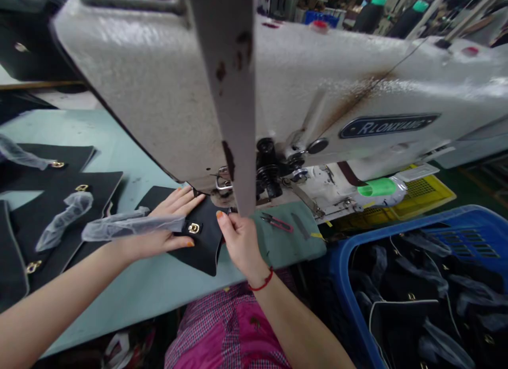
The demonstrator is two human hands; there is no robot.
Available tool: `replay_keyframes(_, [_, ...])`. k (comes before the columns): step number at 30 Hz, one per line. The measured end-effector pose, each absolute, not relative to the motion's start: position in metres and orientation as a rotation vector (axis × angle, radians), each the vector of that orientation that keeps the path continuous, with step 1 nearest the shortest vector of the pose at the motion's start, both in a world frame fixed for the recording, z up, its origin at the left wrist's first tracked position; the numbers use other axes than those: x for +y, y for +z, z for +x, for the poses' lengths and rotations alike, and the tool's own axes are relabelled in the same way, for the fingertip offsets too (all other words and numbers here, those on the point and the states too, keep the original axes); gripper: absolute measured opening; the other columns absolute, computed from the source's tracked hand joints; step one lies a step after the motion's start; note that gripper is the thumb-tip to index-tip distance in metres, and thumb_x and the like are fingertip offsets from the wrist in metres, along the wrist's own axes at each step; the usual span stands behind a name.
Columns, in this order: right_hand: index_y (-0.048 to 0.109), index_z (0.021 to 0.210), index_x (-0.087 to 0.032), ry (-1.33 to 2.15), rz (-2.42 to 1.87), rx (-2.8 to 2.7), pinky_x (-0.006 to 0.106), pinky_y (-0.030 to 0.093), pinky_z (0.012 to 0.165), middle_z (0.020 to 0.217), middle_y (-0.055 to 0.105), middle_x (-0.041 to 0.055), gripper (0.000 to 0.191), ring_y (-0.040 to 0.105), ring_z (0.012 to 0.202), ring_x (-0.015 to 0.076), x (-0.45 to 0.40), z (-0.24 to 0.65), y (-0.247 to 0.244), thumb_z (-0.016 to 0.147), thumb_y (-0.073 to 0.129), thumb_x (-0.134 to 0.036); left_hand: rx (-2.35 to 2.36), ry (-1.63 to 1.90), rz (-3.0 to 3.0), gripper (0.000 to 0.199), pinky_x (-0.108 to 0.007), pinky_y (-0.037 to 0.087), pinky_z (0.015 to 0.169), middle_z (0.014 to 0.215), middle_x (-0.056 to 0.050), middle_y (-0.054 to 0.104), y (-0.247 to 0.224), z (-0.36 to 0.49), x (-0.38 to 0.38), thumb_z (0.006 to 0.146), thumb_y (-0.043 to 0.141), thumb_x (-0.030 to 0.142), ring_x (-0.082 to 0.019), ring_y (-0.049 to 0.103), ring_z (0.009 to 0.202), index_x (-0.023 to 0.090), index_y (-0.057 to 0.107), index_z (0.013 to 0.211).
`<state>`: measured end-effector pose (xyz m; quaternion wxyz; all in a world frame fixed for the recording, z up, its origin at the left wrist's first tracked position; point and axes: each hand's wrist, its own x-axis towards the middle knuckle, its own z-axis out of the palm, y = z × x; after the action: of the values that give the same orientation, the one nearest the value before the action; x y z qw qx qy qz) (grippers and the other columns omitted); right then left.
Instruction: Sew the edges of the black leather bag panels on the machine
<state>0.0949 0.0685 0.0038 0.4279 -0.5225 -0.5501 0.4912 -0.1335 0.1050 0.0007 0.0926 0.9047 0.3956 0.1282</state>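
Note:
A black leather-like panel (206, 254) with a pale edge lies under the sewing machine's head (151, 94). Its gold clasp (193, 228) faces up, and a strip wrapped in clear plastic (127, 227) trails leftward from it. My left hand (178, 202) rests flat on the panel, fingers spread toward the needle area, with the wrapped strip crossing over it. My right hand (244, 245) is closed at the panel's right edge, thumb on top and fingers curled. The machine's arm guard hides the stitching point and part of that grip.
Similar black panels (99, 184) with clasps and wrapped strips lie on the table's left. Pink-handled thread snips (278, 222) and a flat blade (300, 225) lie right of my right hand. A blue basket (341, 284) of panels stands right, near a yellow crate (432, 192).

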Motion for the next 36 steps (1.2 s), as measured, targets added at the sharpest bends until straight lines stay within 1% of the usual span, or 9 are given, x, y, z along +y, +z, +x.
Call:
replay_keyframes(3, [0.033,0.054,-0.018,1.205,-1.326,-1.404,0.024,0.018,0.048,0.054,0.027,-0.0045,0.051,0.027,0.052,0.0076,0.070,0.099,0.006,0.091,0.048,-0.049,1.076,0.321,2.748,0.100,-0.052,0.038,0.107,0.134,-0.024,0.054,0.004,-0.123,0.114,0.077,0.043,0.082,-0.039,0.053,0.122,0.011,0.036,0.148])
replay_keyframes(5, [0.032,0.055,-0.018,1.225,-1.324,-1.422,0.024,0.018,0.048,0.055,0.026,-0.0045,0.050,0.026,0.052,0.0074,0.071,0.104,0.009,0.091,0.049,-0.048,1.167,0.282,2.734,0.101,-0.047,0.045,0.100,0.132,-0.024,0.055,0.010,-0.117,0.105,0.076,0.045,0.081,-0.038,0.056,0.118,0.011,0.036,0.148])
replay_keyframes(8, [0.032,0.056,-0.019,1.278,-1.298,-1.450,0.024,0.017,0.049,0.056,0.026,-0.0043,0.049,0.026,0.053,0.0076,0.074,0.112,0.012,0.091,0.050,-0.047,1.336,0.214,2.727,0.101,-0.045,0.049,0.093,0.128,-0.023,0.057,0.019,-0.108,0.087,0.075,0.046,0.082,-0.038,0.059,0.113,0.011,0.039,0.147])
replay_keyframes(19, [0.032,0.058,-0.020,1.545,-1.225,-1.431,0.024,0.019,0.050,0.060,0.027,-0.0044,0.050,0.024,0.055,0.0083,0.094,0.130,0.011,0.086,0.055,-0.054,1.696,0.024,2.645,0.099,-0.044,0.051,0.086,0.124,-0.023,0.058,0.042,-0.075,0.060,0.081,0.033,0.081,-0.036,0.061,0.104,0.008,0.039,0.147])
replay_keyframes(24, [0.033,0.060,-0.020,1.514,-1.227,-1.475,0.024,0.022,0.052,0.061,0.027,-0.0042,0.048,0.027,0.057,0.0087,0.094,0.135,0.019,0.091,0.052,-0.051,1.749,-0.046,2.622,0.096,-0.045,0.051,0.084,0.120,-0.022,0.060,0.051,-0.071,0.063,0.082,0.033,0.079,-0.037,0.061,0.102,0.012,0.038,0.149])
replay_keyframes(28, [0.033,0.061,-0.019,1.387,-1.216,-1.625,0.024,0.022,0.053,0.062,0.028,-0.0044,0.046,0.030,0.057,0.0084,0.069,0.151,0.021,0.095,0.050,-0.045,1.761,-0.071,2.633,0.093,-0.046,0.050,0.085,0.117,-0.021,0.062,0.052,-0.072,0.068,0.083,0.036,0.077,-0.037,0.060,0.101,0.013,0.037,0.150])
replay_keyframes(30, [0.037,0.062,-0.019,1.354,-1.248,-1.666,0.023,0.025,0.052,0.059,0.034,-0.0045,0.045,0.038,0.055,0.0084,0.052,0.160,0.015,0.097,0.049,-0.045,1.760,-0.060,2.637,0.092,-0.046,0.049,0.086,0.119,-0.022,0.062,0.051,-0.072,0.069,0.083,0.038,0.076,-0.037,0.060,0.101,0.013,0.036,0.151])
replay_keyframes(33, [0.052,0.066,-0.018,1.359,-1.271,-1.688,0.022,0.035,0.056,0.060,0.055,-0.0013,0.043,0.057,0.059,0.0110,0.031,0.169,0.002,0.100,0.045,-0.043,1.750,-0.028,2.643,0.093,-0.047,0.048,0.089,0.121,-0.023,0.061,0.049,-0.072,0.070,0.082,0.042,0.076,-0.038,0.059,0.106,0.013,0.038,0.150])
replay_keyframes(36, [0.063,0.070,-0.017,1.291,-1.269,-1.711,0.023,0.042,0.063,0.068,0.069,0.0035,0.044,0.064,0.065,0.0134,0.022,0.171,-0.008,0.101,0.044,-0.041,1.751,-0.013,2.639,0.091,-0.047,0.047,0.091,0.122,-0.022,0.060,0.048,-0.072,0.070,0.081,0.046,0.075,-0.038,0.058,0.109,0.013,0.040,0.148])
